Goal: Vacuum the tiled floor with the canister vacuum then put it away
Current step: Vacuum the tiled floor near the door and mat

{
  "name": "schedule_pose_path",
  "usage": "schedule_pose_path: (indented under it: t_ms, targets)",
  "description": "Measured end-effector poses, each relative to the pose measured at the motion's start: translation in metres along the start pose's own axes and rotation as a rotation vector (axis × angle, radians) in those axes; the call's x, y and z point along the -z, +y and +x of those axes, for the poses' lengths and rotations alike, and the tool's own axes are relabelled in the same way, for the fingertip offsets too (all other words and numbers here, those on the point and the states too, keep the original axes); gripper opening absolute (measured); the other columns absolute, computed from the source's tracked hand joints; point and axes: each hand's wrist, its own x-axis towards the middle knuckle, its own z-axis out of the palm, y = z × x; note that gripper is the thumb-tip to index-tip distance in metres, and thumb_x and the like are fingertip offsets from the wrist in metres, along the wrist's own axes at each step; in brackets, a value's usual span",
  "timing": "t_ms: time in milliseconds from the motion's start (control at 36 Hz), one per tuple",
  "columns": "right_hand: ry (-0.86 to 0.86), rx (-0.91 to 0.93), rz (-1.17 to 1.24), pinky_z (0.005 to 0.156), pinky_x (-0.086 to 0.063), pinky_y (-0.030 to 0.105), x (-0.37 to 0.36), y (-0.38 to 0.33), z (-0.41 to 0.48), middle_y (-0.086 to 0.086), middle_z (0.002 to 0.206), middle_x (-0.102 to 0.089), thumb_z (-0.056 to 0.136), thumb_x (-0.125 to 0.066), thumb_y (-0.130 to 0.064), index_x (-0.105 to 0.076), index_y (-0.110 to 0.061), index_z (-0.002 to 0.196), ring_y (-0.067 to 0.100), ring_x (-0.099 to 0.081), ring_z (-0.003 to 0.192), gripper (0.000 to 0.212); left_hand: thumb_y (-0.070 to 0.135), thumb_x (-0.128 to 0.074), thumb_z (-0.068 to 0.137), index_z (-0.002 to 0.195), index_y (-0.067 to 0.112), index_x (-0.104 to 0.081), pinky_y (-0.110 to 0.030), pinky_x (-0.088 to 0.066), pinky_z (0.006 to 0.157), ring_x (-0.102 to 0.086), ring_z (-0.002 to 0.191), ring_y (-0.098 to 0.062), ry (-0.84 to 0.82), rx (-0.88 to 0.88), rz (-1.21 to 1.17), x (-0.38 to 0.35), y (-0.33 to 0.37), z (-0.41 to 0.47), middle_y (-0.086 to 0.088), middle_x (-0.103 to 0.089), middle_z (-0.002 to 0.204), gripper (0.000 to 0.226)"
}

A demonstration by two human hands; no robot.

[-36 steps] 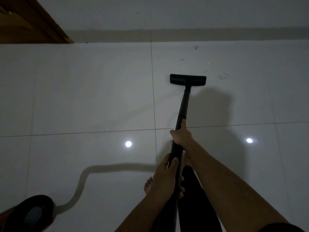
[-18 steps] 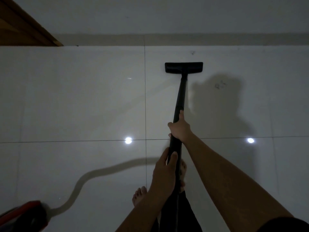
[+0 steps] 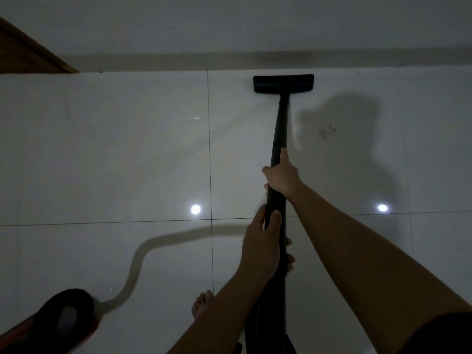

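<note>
A black vacuum wand (image 3: 281,129) runs from my hands out to a flat black floor head (image 3: 283,83), which rests on the pale glossy tiled floor (image 3: 115,154) close to the far wall. My right hand (image 3: 282,176) grips the wand higher up. My left hand (image 3: 263,245) grips it lower, nearer my body. The red and black canister (image 3: 56,320) sits on the floor at the lower left. A grey hose (image 3: 163,241) curves from it toward the wand.
A grey skirting strip (image 3: 357,60) and white wall run across the top. A wooden door frame (image 3: 30,54) stands at the upper left. My bare foot (image 3: 201,305) is on the tiles beside the wand. A small dirt smudge (image 3: 328,132) lies right of the wand.
The floor head has slid forward, away from me, toward the wall. Both hands kept their grip. The canister has come further into view at the lower left.
</note>
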Motion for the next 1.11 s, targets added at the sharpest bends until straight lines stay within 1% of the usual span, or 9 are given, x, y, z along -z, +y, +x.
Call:
schedule_pose_path:
  t_ms: [139,389,472,556,639,694,750,833,1111]
  targets:
    - [0.023,-0.004,0.000,0.050,-0.049,0.023,0.017,-0.005,0.004,0.015,0.118,-0.053,0.095,-0.048,-0.011,0.000,-0.029,0.154,0.015,-0.056,0.057,0.078,0.030,-0.038,0.099,0.134,0.022,-0.044,-0.017,-0.042,0.034,-0.049,0.032,-0.008,-0.019,-0.021,0.018,-0.014,0.008,0.003,-0.009,-0.054,0.066,0.036]
    - [0.085,-0.059,0.009,0.056,-0.052,0.029,0.045,0.015,-0.002,0.012,0.091,-0.053,0.095,-0.048,-0.011,0.001,-0.030,0.154,0.017,-0.055,0.054,0.079,0.034,-0.040,0.098,0.129,0.029,-0.048,-0.021,-0.043,0.038,-0.052,0.038,-0.014,-0.066,0.008,0.084,-0.035,0.003,-0.006,-0.007,-0.057,0.066,0.032]
    - [0.106,-0.068,0.033,0.056,-0.052,0.028,0.049,0.027,-0.010,0.013,0.097,-0.052,0.095,-0.047,-0.012,0.000,-0.031,0.154,0.016,-0.056,0.056,0.077,0.037,-0.042,0.097,0.126,0.034,-0.051,-0.024,-0.044,0.043,-0.053,0.041,-0.018,-0.061,0.020,0.123,-0.039,-0.007,-0.011,-0.007,-0.058,0.065,0.030]
    - [0.117,-0.076,0.063,0.054,-0.052,0.026,0.051,0.040,-0.020,0.015,0.104,-0.054,0.095,-0.047,-0.011,0.000,-0.031,0.154,0.016,-0.056,0.057,0.078,0.038,-0.042,0.096,0.130,0.037,-0.047,-0.035,-0.053,0.059,-0.054,0.042,-0.020,-0.069,0.018,0.150,-0.041,-0.018,-0.016,-0.007,-0.060,0.065,0.034]
    - [0.119,-0.072,0.075,0.055,-0.052,0.027,0.050,0.052,-0.029,0.016,0.105,-0.055,0.094,-0.046,-0.011,0.000,-0.030,0.154,0.017,-0.056,0.057,0.078,0.038,-0.042,0.096,0.131,0.039,-0.045,-0.041,-0.052,0.078,-0.054,0.040,-0.018,-0.083,0.017,0.163,-0.040,-0.030,-0.022,-0.006,-0.060,0.063,0.035]
    - [0.121,-0.072,0.079,0.056,-0.052,0.027,0.049,0.059,-0.033,0.014,0.099,-0.055,0.094,-0.046,-0.011,0.000,-0.030,0.154,0.017,-0.056,0.057,0.078,0.038,-0.043,0.096,0.130,0.039,-0.046,-0.039,-0.053,0.073,-0.054,0.041,-0.019,-0.093,0.013,0.159,-0.039,-0.038,-0.026,-0.007,-0.060,0.065,0.034]
    - [0.125,-0.074,0.081,0.055,-0.051,0.026,0.046,0.066,-0.038,0.009,0.090,-0.053,0.094,-0.046,-0.011,-0.001,-0.029,0.154,0.017,-0.056,0.057,0.077,0.038,-0.042,0.096,0.129,0.038,-0.047,-0.031,-0.051,0.058,-0.054,0.042,-0.020,-0.102,0.014,0.158,-0.037,-0.044,-0.029,-0.010,-0.059,0.068,0.033]
    - [0.125,-0.082,0.081,0.051,-0.049,0.025,0.041,0.075,-0.043,0.012,0.099,-0.053,0.094,-0.046,-0.011,-0.001,-0.029,0.154,0.017,-0.056,0.058,0.077,0.036,-0.043,0.097,0.127,0.035,-0.048,-0.024,-0.046,0.041,-0.053,0.041,-0.019,-0.114,0.028,0.139,-0.033,-0.052,-0.034,-0.013,-0.059,0.072,0.031]
    - [0.138,-0.086,0.047,0.056,-0.051,0.028,0.024,0.087,-0.041,0.016,0.106,-0.054,0.093,-0.047,-0.011,-0.001,-0.028,0.154,0.017,-0.056,0.057,0.078,0.036,-0.043,0.096,0.130,0.030,-0.048,-0.022,-0.044,0.039,-0.052,0.040,-0.019,-0.118,0.034,0.117,-0.021,-0.066,-0.033,-0.014,-0.058,0.072,0.034]
